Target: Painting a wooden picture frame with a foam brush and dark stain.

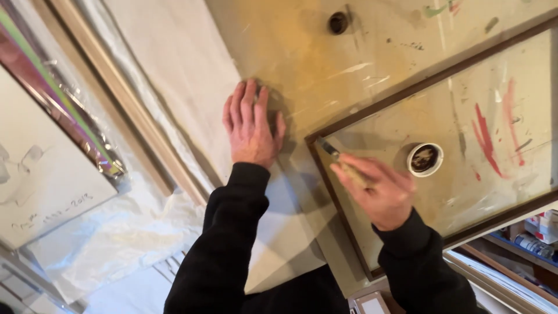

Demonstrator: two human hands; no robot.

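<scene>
1. Your left hand [250,125] lies flat, fingers together, on the paint-stained table [325,64]
2. Your right hand [378,186] grips a brush [340,160], tip at the dark frame [349,232] corner
3. Small white paint pot [425,159] sits inside the frame
4. Plastic sheeting [110,232] and stacked artwork to your left

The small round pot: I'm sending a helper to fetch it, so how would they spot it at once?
Find the dark wooden frame lying on the paint-stained table. Inside it, just past the right hand holding a brush, sits the small round pot. Its white rim around dark brown contents sets it apart from the dark hole higher up the table.
</scene>
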